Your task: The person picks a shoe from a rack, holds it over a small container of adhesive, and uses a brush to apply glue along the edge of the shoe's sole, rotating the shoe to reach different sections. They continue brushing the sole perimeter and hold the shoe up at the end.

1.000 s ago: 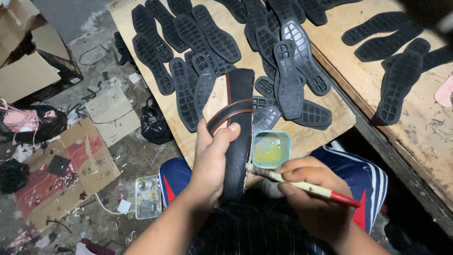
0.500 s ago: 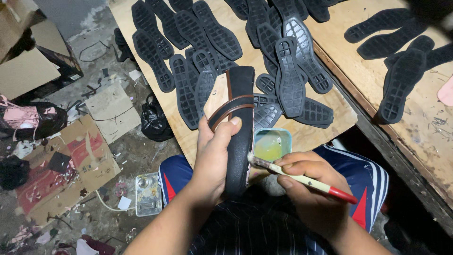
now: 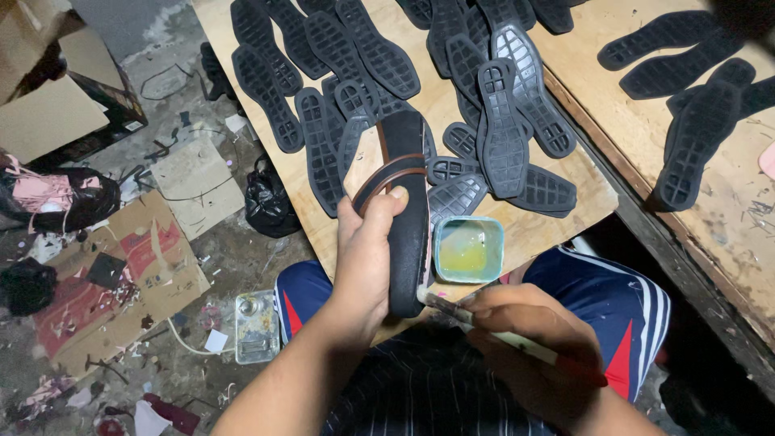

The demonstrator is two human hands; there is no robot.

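Left hand (image 3: 367, 258) is gripping a black sandal (image 3: 406, 218) around its middle, thumb pressed over the upper face near the brown strap (image 3: 386, 173), and is holding it upright-ish above the near edge of the table (image 3: 517, 234), heel end down toward the lap. Right hand (image 3: 529, 343) is clenched around a thin brush (image 3: 484, 323), its bristle tip touching the sandal's lower edge, just beside the person's knees. A small teal cup (image 3: 468, 249) of yellowish glue is sitting on the table right next to the sandal, close enough for a short dip. Judging from this, the person is spreading adhesive along the sole's rim, and doing it well probably means keeping the sandal steady with the left hand while the brush is drawing a thin, even film right up to the edge without spilling onto the strap. Turning the sandal bit by bit, rather than twisting the brush wrist, would likely be giving better control. The brush is looking lightly loaded; reloading often from the cup in small amounts should be avoiding drips onto the blue shorts (image 3: 630, 315) below. Many black rubber soles (image 3: 500, 137) are lying tread-up across the table behind, some overlapping, so the sandal's toe needs keeping apart from them while wet. Cardboard scraps (image 3: 121, 266) are littering the floor to the left.
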